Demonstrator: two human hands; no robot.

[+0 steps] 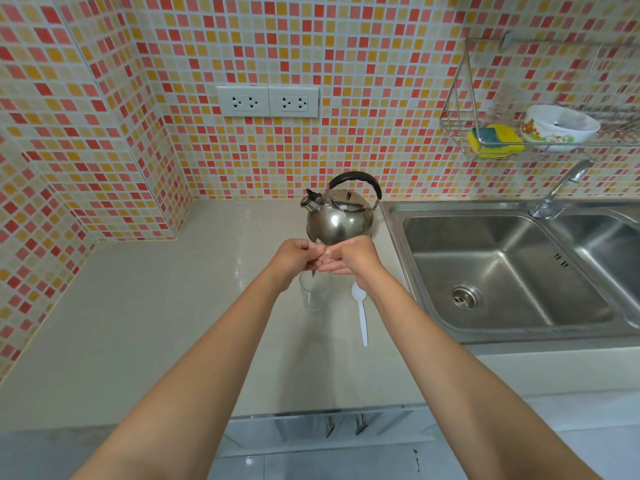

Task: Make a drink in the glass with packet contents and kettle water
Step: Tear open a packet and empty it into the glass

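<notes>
Both the left hand (294, 254) and right hand (349, 259) pinch a small packet (323, 252) above the empty glass (314, 293), in front of the steel kettle (341, 216) at the counter's (156, 323) rear edge.

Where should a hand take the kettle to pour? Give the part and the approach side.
Grip the kettle by its black arched handle, coming down from above. The handle stands upright over the lid, and the spout points left, so a right-hand hold would likely tip it leftward.

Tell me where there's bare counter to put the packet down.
Left of the glass, the counter is bare out to the tiled wall. It's crowded between glass, spoon and kettle, beside the sink.
</notes>
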